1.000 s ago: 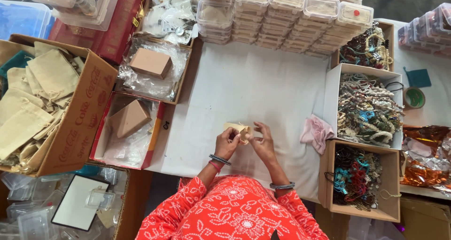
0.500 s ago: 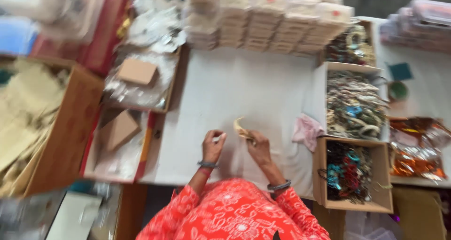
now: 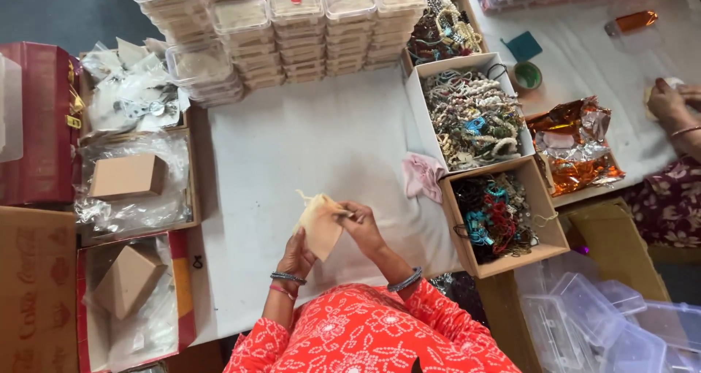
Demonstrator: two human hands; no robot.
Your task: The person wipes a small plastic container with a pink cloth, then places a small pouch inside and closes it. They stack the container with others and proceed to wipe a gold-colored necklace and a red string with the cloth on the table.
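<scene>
A small beige cloth pouch (image 3: 320,225) is held low in the centre of the frame, pinched from below by the left hand (image 3: 297,256) and at its upper edge by the right hand (image 3: 364,228), above the white-covered table (image 3: 307,139).

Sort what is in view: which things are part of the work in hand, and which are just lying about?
In hand:
- cloth pouch, held by left hand and right hand

Lying about:
- pink cloth on the white table
- jewellery boxes to the right
- stacked clear containers
- brown boxes on the left
- foil wrap
- another person's hand, far right
</scene>
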